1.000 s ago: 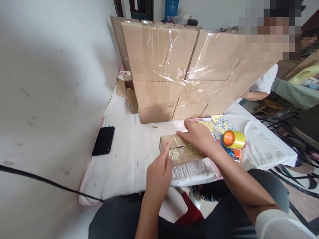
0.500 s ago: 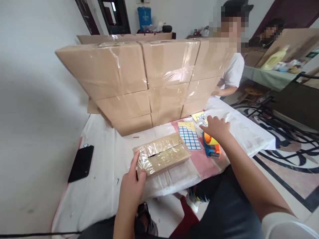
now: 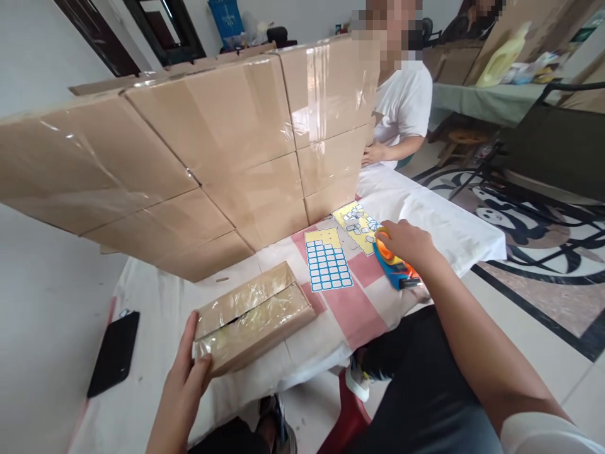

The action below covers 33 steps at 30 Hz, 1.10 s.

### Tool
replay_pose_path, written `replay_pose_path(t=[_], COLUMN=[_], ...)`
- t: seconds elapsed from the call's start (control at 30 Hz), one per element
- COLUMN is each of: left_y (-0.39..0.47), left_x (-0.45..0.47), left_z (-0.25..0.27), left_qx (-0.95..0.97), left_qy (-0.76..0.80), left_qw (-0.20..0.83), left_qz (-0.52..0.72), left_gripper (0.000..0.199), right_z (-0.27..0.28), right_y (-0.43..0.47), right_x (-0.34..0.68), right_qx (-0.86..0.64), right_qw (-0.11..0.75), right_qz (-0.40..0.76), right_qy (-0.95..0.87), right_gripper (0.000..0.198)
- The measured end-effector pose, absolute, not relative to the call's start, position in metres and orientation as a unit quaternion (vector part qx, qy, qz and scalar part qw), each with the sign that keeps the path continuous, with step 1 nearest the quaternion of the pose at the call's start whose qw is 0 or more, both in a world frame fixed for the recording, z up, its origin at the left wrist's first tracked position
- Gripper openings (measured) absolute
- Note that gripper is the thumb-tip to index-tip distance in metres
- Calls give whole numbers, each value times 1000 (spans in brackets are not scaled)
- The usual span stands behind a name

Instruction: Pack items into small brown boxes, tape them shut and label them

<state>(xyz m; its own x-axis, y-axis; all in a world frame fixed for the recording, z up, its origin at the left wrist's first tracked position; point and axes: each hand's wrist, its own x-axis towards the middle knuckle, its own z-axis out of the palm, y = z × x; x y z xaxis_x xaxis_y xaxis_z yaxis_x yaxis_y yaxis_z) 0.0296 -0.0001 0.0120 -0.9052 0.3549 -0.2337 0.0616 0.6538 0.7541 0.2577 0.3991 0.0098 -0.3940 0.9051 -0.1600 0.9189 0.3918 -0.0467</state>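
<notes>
A small cardboard box [image 3: 255, 318] with shiny clear tape over its top lies at a slant on the cloth-covered table. My left hand [image 3: 184, 366] grips its near left end, thumb along the front side and fingers at the far side. To the right, my right hand [image 3: 409, 244] is closed over the top of a blue and orange tape dispenser [image 3: 392, 268], partly hiding its roll. Between the box and the dispenser lies a sheet of blue-edged labels [image 3: 329, 265]. Behind the dispenser is a yellow sheet [image 3: 355, 224] with loose labels scattered on it.
Stacked, taped cardboard boxes [image 3: 246, 145] form a wall along the table's far side. A black phone-like slab [image 3: 113, 354] lies at the left. Past the boxes sits a person in a white shirt [image 3: 401, 94]. A dark folding chair [image 3: 553, 145] stands at the right.
My right hand has come down onto the tape dispenser, which now sits tilted differently. My left hand stays on the box. The view has turned to the right.
</notes>
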Motion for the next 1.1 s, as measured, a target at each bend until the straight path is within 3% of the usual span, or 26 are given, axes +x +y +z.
replay_pose_path(t=[0.13,0.33,0.43,0.63,0.87,1.1], left_y=[3,1,-1,-5,3,1], left_x=[32,29,22,17,30,35], left_z=[16,10,0,-10,-11,-21], left_qx=[74,54,42,49,36,45], left_qy=[878,874,867,866,856,868], left_qw=[217,224,225,219,171,127], left_qz=[421,427,443,446,487,479], left_gripper=[76,75,76,75,73,68], right_z=[2,1,3,-24,-50,-49], right_y=[412,392,368,326,310,311], right_x=[271,258,237,191,169,163], right_qx=[547,506,461,449,483,504], right_qw=[45,-46,-73,52,77,91], right_qz=[-74,54,42,-146,-144,-101], right_qy=[833,859,883,880,860,853], right_gripper=[50,49,49,68,113,122])
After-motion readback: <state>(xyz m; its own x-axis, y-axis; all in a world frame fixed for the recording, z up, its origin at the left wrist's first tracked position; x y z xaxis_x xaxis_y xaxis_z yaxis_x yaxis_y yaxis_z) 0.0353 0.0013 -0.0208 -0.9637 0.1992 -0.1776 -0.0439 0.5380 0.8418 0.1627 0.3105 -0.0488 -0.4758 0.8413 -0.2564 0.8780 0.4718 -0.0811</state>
